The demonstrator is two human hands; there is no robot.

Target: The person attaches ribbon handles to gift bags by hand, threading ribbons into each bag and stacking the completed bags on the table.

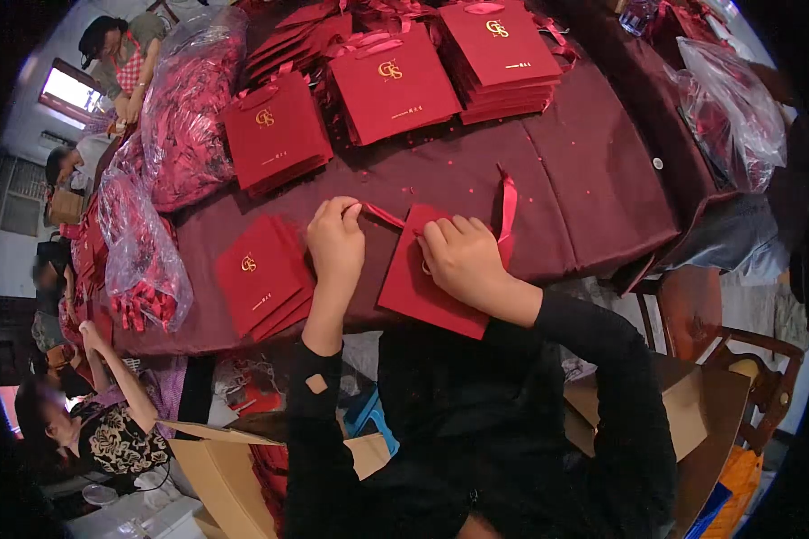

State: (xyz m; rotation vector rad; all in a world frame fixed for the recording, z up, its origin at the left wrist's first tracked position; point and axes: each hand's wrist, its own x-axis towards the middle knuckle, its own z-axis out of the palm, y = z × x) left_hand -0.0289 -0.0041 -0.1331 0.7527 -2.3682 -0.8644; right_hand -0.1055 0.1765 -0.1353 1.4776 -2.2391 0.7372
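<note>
A red paper gift bag [440, 301] with a gold logo lies tilted at the table's near edge. My left hand [336, 242] is closed, pinching the end of a red ribbon [385, 216] that runs toward the bag's top. Over the bag, my right hand [467, 260] has its fingers curled and gripping near the upper edge, covering most of the logo. Another length of red ribbon [508, 207] loops up behind that hand. Left of my left hand sits a small fanned stack of red bags [265, 278], without visible ribbons.
Stacks of ribboned red bags [395, 85] line the far side of the dark red tablecloth [593, 193]. Clear plastic sacks of ribbons [189, 117] stand at left. Cardboard boxes [220, 476] flank my body. Several people, one in a patterned top [121, 440], are at left.
</note>
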